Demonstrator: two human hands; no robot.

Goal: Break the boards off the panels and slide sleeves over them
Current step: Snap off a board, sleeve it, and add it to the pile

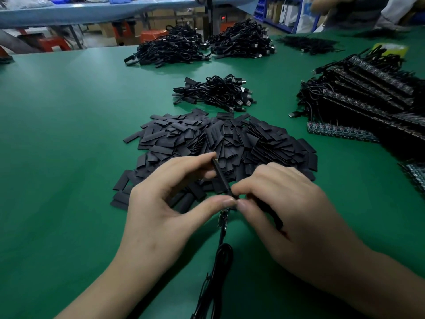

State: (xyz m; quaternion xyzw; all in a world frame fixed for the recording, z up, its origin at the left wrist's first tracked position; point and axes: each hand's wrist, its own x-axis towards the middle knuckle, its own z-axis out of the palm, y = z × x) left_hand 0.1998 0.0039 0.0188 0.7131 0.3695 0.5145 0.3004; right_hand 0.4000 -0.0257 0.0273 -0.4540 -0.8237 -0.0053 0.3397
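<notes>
Sleeve (221, 178), at the tip of the board (223, 218), is pinched by the left hand (161, 203) and right hand (289, 203) above the green bench (69, 134); loose sleeves (230, 137) heap behind, panels (368, 100) right, cable bundles (170, 49) farther, orange stools (153, 34) beyond.

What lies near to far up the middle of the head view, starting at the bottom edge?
black cable → small board → held sleeve → pile of loose sleeves → small cable bundle → large cable heap
</notes>
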